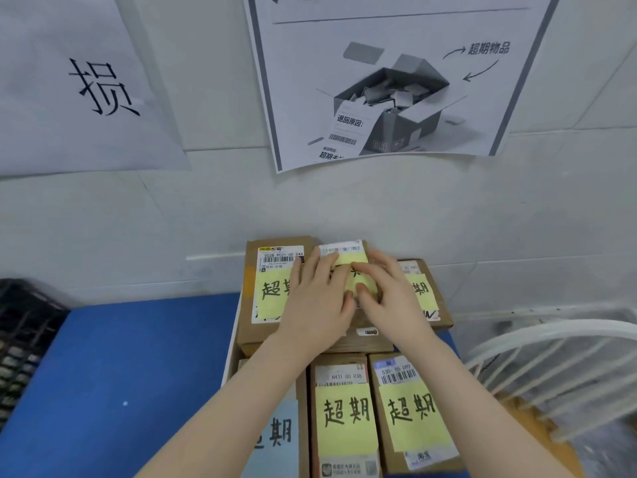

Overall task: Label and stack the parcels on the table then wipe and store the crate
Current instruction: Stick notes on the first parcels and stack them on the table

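Head view
Left hand [317, 298]: flat, fingers together, pressing down on a yellow note [356, 270] on the top parcel [365, 336] of the stack.
Right hand [389, 298]: flat as well, fingers spread a little, on the same note, fingertips touching the left hand; neither hand grips anything.
Top parcel: small brown box, against the wall at the tabletop's back edge, resting on the parcels below it.
Left rear parcel [248, 305]: brown box with a barcode sticker and a handwritten yellow note, just beside the top parcel.
Right rear parcel [437, 305]: partly hidden behind the right hand, yellow note showing.
Front parcels [344, 419]: two brown boxes side by side with yellow notes; a blue-noted one to their left, under the left forearm.
Tabletop [138, 357]: blue, bare on its left half.
Crate [24, 339]: black lattice, at the tabletop's left edge.
Wall: a poster [396, 81] above the stack, a handwritten sheet [86, 81] to its left.
White chair [551, 357]: beyond the tabletop's right edge.
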Demonstrator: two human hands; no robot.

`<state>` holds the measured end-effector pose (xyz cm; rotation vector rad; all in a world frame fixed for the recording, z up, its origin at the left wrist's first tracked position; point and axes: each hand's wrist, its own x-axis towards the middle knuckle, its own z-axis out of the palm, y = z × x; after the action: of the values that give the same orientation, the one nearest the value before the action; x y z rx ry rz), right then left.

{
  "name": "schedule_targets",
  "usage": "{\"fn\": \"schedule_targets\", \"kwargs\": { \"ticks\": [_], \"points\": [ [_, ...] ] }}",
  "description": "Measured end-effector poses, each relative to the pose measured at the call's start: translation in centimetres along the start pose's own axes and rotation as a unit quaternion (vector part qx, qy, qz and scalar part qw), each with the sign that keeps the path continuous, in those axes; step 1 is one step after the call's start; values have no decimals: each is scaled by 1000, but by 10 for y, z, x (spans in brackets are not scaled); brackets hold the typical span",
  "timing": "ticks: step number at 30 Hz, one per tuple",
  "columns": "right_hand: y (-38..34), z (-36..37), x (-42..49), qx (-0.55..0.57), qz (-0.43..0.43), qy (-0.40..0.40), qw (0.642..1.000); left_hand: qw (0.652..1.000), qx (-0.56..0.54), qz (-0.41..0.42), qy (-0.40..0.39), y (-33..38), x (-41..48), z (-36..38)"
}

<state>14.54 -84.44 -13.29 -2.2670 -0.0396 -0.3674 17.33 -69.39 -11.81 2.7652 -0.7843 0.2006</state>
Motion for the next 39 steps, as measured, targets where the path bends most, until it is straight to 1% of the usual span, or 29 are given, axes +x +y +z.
{"fn": "schedule_targets", "kwargs": {
  "ticks": [3,6,9,11,13,16,18,20,24,28,30,34,39],
  "points": [
    [1,6,8,-9,10,-13,1000,999,18,-27,10,0,3,2],
    [1,8,12,-10,29,-24,999,999,25,-36,12,0,4,4],
    [-6,4,12,-10,48,-58,997,998,15,-55,-2,0,7,2],
    [-15,-3,8,-15,53,-71,996,998,-10,-60,-11,1,6,-5],
    [-28,-15,-3,-36,36,-54,997,997,-49,-63,2,4,-4,-20],
    [-46,-35,-32,-102,-7,-23,994,990,-93,-94,56,3,-35,-53],
    [-56,-41,-52,-149,-30,-27,988,986,-79,-118,83,-1,-63,-72],
    [-68,-40,-64,-179,-58,-37,981,987,-32,-135,85,-4,-91,-83],
    [-112,-10,-79,-182,-125,-71,973,981,35,-178,63,-11,-147,-93],
    [-162,32,-107,-176,-190,-105,960,973,60,-216,62,-38,-210,-106],
    [-186,51,-125,-178,-201,-125,955,968,62,-235,67,-54,-244,-116],
    [-237,93,-152,-187,-215,-141,948,961,63,-258,80,-89,-312,-140],
    [-308,164,-191,-167,-212,-150,951,952,73,-286,81,-150,-409,-171]
  ]
}}
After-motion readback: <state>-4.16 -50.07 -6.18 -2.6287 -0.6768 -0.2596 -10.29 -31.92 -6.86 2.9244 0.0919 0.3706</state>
